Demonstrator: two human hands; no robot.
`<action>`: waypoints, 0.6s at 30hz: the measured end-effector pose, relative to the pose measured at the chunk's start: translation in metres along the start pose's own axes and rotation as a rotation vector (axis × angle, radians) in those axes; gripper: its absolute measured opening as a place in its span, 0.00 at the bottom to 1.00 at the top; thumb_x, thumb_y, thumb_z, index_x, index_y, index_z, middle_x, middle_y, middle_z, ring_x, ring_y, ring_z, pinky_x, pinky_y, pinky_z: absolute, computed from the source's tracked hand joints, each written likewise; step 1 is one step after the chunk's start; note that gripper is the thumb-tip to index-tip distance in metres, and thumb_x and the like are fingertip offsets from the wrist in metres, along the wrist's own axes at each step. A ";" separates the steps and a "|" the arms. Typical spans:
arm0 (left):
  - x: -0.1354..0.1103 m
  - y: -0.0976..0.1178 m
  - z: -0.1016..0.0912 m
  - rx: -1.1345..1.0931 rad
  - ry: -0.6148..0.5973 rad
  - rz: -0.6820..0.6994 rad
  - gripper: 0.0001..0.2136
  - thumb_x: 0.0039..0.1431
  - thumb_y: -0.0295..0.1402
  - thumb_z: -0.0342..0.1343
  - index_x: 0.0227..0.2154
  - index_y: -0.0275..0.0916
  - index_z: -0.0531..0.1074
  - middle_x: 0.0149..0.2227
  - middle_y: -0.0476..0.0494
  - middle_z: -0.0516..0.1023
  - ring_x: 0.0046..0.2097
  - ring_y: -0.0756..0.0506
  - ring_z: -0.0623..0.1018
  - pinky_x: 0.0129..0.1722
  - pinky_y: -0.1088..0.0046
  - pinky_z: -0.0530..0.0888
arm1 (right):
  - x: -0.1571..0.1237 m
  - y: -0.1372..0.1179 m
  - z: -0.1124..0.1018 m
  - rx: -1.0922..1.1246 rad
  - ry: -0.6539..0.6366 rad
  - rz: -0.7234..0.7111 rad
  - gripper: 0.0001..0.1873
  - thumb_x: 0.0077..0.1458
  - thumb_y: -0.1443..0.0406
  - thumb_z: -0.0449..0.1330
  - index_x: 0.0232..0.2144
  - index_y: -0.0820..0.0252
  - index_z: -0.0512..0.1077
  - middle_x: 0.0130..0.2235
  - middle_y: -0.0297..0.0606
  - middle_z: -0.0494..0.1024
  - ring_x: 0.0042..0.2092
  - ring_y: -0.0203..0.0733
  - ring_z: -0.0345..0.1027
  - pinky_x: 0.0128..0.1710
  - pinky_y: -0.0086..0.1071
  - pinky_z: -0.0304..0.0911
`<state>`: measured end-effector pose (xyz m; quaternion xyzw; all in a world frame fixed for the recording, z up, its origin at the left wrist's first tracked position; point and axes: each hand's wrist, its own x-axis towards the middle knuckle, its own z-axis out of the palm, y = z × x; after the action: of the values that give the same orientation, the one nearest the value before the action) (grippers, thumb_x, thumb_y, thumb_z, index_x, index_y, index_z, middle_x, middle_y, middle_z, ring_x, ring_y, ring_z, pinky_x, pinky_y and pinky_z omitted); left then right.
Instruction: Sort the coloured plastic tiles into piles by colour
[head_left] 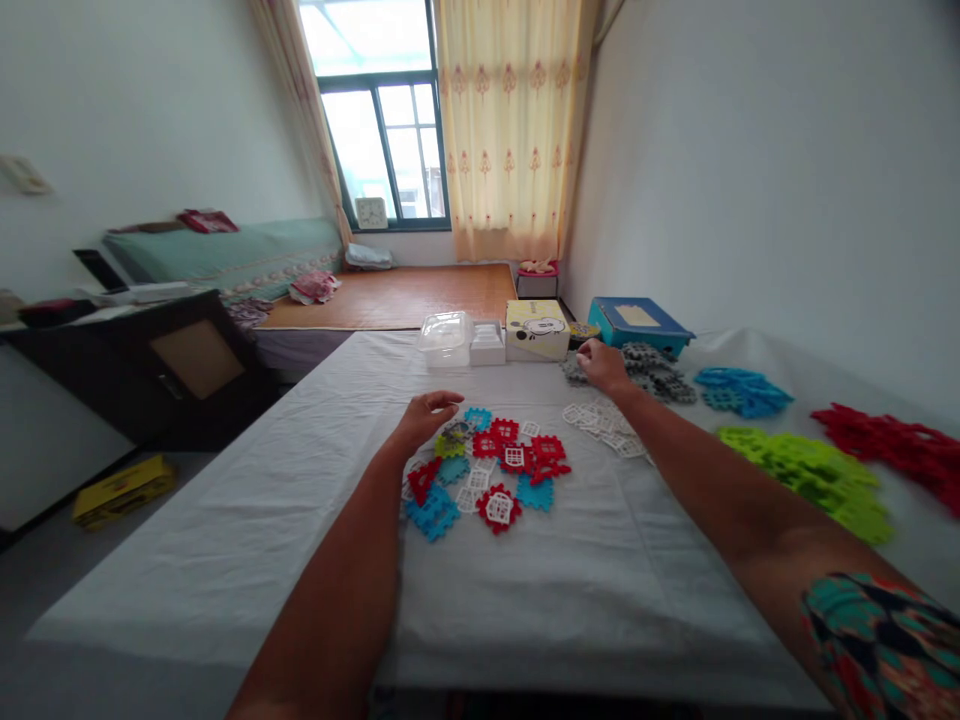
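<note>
My left hand [427, 420] hovers at the upper left edge of a mixed heap of plastic building pieces, its fingers loosely stretched and nothing visible in them. In that heap lie red gear-edged squares [504, 432], blue squares [433, 514], white window-like frames [499, 508], and a yellow-green piece [450, 446] with a grey one close by the fingers. My right hand [598, 362] reaches farther out, over the left end of a pile of grey pieces [656, 372]. Its fingers are pinched together; whatever they hold is too small to make out.
White frames [604, 425], blue pieces [742, 390], yellow-green pieces [810, 475] and red pieces [892, 450] form separate piles on the right. Along the far table edge stand a clear plastic box [445, 340], a white box [487, 345], a cartoon-printed box [537, 332] and a blue box [641, 322].
</note>
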<state>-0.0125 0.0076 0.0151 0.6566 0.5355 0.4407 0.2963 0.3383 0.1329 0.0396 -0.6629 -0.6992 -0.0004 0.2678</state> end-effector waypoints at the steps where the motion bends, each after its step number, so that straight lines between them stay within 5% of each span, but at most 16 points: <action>1: 0.001 -0.002 -0.001 0.009 0.027 0.001 0.15 0.48 0.39 0.60 0.37 0.37 0.79 0.36 0.43 0.82 0.40 0.43 0.79 0.44 0.66 0.74 | 0.005 0.011 -0.003 -0.050 -0.005 0.027 0.12 0.57 0.64 0.55 0.41 0.62 0.74 0.40 0.45 0.79 0.44 0.46 0.73 0.43 0.33 0.63; 4: 0.005 -0.012 -0.004 -0.018 0.121 -0.006 0.14 0.48 0.37 0.59 0.37 0.36 0.79 0.37 0.42 0.82 0.40 0.43 0.79 0.44 0.66 0.74 | 0.009 0.022 -0.006 -0.120 0.021 -0.002 0.15 0.56 0.67 0.56 0.45 0.65 0.73 0.46 0.50 0.76 0.48 0.48 0.70 0.47 0.35 0.62; 6: 0.008 -0.019 -0.006 -0.044 0.194 -0.015 0.14 0.47 0.36 0.58 0.36 0.36 0.79 0.37 0.41 0.82 0.40 0.43 0.79 0.43 0.66 0.74 | 0.002 0.007 -0.001 -0.081 0.060 -0.115 0.17 0.56 0.68 0.55 0.48 0.66 0.71 0.51 0.51 0.73 0.51 0.47 0.68 0.50 0.34 0.61; 8: 0.010 -0.027 -0.007 -0.051 0.248 -0.027 0.14 0.47 0.35 0.57 0.36 0.36 0.79 0.36 0.41 0.82 0.40 0.43 0.79 0.43 0.66 0.75 | -0.013 -0.023 0.006 0.020 -0.037 -0.291 0.16 0.57 0.69 0.55 0.48 0.64 0.72 0.50 0.47 0.74 0.48 0.43 0.70 0.49 0.32 0.61; 11: 0.011 -0.034 -0.008 -0.042 0.264 -0.047 0.14 0.47 0.35 0.56 0.36 0.36 0.79 0.34 0.42 0.82 0.39 0.44 0.79 0.42 0.66 0.75 | -0.048 -0.082 0.021 0.214 -0.349 -0.625 0.17 0.57 0.65 0.58 0.49 0.57 0.73 0.45 0.39 0.78 0.40 0.38 0.72 0.45 0.30 0.64; 13: 0.011 -0.036 -0.008 -0.031 0.252 -0.054 0.14 0.47 0.35 0.56 0.36 0.36 0.79 0.33 0.43 0.82 0.38 0.44 0.79 0.42 0.66 0.75 | -0.073 -0.119 0.032 0.270 -0.429 -0.797 0.20 0.55 0.61 0.60 0.51 0.53 0.72 0.46 0.38 0.78 0.44 0.40 0.72 0.46 0.31 0.63; 18: 0.011 -0.039 -0.008 -0.037 0.244 -0.055 0.14 0.47 0.33 0.55 0.37 0.36 0.79 0.33 0.43 0.82 0.38 0.44 0.79 0.42 0.66 0.75 | -0.108 -0.166 0.048 0.121 -0.418 -0.749 0.22 0.51 0.57 0.62 0.49 0.56 0.74 0.42 0.44 0.80 0.46 0.48 0.71 0.47 0.36 0.64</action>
<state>-0.0366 0.0269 -0.0124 0.5777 0.5772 0.5189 0.2529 0.1644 0.0297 0.0169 -0.3322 -0.9295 0.0777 0.1403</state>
